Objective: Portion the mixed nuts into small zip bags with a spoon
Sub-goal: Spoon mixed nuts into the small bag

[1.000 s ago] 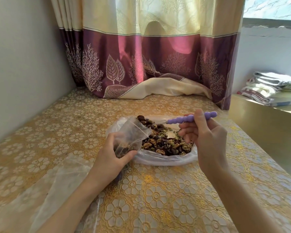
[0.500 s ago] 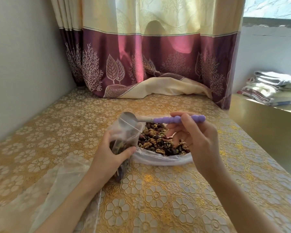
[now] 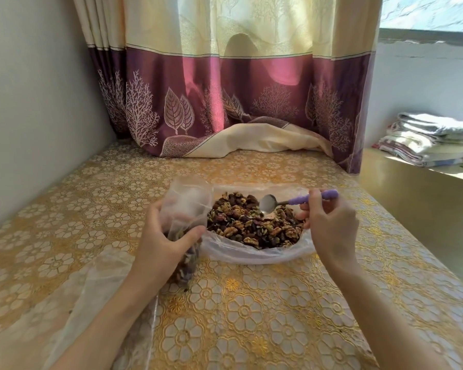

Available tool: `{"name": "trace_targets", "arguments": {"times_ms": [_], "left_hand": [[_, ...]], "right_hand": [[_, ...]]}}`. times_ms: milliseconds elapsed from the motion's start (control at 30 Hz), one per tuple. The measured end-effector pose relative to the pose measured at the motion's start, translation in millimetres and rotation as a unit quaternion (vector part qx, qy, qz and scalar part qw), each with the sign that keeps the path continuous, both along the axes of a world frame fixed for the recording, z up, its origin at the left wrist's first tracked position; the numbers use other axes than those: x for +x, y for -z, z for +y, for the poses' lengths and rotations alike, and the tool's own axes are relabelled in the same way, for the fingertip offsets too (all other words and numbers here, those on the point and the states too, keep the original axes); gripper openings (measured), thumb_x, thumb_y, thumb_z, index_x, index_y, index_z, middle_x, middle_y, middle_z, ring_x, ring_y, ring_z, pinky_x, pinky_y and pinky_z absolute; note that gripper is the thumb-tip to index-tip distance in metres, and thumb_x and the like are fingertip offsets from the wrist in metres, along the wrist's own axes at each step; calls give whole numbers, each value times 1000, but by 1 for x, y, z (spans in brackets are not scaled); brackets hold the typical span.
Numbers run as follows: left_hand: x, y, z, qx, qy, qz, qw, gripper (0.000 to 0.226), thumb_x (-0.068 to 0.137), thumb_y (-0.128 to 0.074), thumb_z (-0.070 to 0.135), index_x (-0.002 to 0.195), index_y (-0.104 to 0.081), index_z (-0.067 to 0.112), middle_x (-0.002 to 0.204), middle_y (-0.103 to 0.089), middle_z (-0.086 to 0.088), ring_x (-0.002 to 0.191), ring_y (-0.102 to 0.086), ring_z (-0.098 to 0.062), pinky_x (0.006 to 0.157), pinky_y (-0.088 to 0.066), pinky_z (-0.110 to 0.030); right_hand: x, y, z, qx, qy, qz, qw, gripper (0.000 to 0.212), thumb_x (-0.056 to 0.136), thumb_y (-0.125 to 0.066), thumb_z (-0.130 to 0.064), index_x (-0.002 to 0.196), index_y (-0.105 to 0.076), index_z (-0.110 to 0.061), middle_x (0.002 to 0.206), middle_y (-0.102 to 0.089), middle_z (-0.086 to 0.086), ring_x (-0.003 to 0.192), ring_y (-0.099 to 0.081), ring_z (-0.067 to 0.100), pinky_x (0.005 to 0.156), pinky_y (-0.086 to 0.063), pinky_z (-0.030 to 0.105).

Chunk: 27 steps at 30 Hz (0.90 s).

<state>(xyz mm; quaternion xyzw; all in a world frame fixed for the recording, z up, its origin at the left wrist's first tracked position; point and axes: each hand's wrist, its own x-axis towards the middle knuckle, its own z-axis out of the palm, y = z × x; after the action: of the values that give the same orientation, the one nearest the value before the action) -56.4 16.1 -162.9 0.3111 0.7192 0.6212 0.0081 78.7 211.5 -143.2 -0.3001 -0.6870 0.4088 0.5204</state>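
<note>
A heap of mixed nuts [image 3: 254,225] lies in a large clear plastic bag [image 3: 251,253] spread open on the table. My left hand [image 3: 166,239] grips a small clear zip bag [image 3: 187,206] upright just left of the heap, its mouth open at the top and some nuts in its bottom. My right hand [image 3: 329,225] holds a spoon [image 3: 269,203] by its purple handle. The metal bowl of the spoon looks empty and hovers over the right part of the heap.
The table [image 3: 251,316] wears a gold floral cloth. More clear plastic [image 3: 91,297] lies at the front left under my left forearm. A purple and cream curtain [image 3: 225,102] hangs at the back, a grey wall stands left, and folded cloths [image 3: 433,140] sit at the right.
The spoon was at the small bag's mouth half a second ago; it has since swung right and now hangs empty over the nut heap. My left hand keeps the small bag upright.
</note>
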Motion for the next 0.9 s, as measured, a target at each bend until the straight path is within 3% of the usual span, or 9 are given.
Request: {"name": "trace_targets", "arguments": {"times_ms": [67,133,200,267,333,433,500,733,900], "left_hand": [[-1,1,-1,-42,13,4,999,73,51,-70,54,113,-37,33,100,-55,18,92,-57,1,80,-48,-29],[-5,2,-2,-56,26,2,998,65,54,-71,52,109,-39,39,103,-57,14,97,-58,-7,82,-48,-34],[-9,2,-4,-71,39,5,997,57,60,-75,46,104,-39,45,103,-57,15,95,-58,-4,75,-48,-26],[-13,4,-5,-96,46,7,994,62,66,-76,40,114,-37,43,106,-55,14,94,-57,-2,71,-43,-19],[-16,4,-7,-137,44,18,989,77,63,-73,49,126,-33,33,110,-52,10,95,-56,-8,72,-40,-19],[-15,0,-10,-210,58,58,974,92,50,-62,66,129,-32,31,111,-46,10,96,-51,-12,73,-39,-23],[-15,-1,-11,-227,73,70,969,94,49,-61,66,131,-32,32,114,-43,12,97,-48,-8,71,-35,-15],[-14,7,-9,-265,79,108,955,81,69,-74,46,128,-21,34,111,-37,15,93,-41,0,61,-30,-2],[-14,13,-6,-266,73,142,951,59,76,-69,45,120,-35,26,111,-49,8,99,-50,-8,69,-39,-10]], "right_hand": [[0,-1,-1,7,9,-12,1000,23,96,-51,-24,76,-61,-19,71,-71,-8,57,-65,6,71,-55,48],[1,-1,-2,6,12,-19,1000,24,97,-50,-23,74,-60,-21,72,-71,-10,55,-64,3,72,-55,48],[1,-1,-2,4,10,-31,999,27,97,-50,-23,73,-64,-20,71,-70,-10,54,-63,2,73,-55,46],[0,0,-1,-6,1,-37,999,32,97,-49,-22,72,-69,-17,69,-71,-8,52,-63,3,72,-55,44],[-1,0,-1,-31,-20,-29,999,38,97,-49,-23,66,-69,-19,66,-72,-3,53,-64,8,67,-54,40],[-2,2,-1,-99,-78,-4,992,46,98,-48,-21,57,-69,-14,69,-74,2,55,-63,16,55,-49,31],[-2,3,-1,-139,-123,-7,983,45,98,-47,-19,60,-70,-11,73,-75,4,53,-61,13,47,-45,21],[-2,1,-1,-239,-178,9,954,38,98,-47,-14,70,-68,-1,77,-75,11,51,-60,11,41,-42,15],[-1,-1,-3,-311,-161,36,936,34,97,-48,-11,70,-64,1,70,-73,12,49,-62,11,43,-45,16]]}}
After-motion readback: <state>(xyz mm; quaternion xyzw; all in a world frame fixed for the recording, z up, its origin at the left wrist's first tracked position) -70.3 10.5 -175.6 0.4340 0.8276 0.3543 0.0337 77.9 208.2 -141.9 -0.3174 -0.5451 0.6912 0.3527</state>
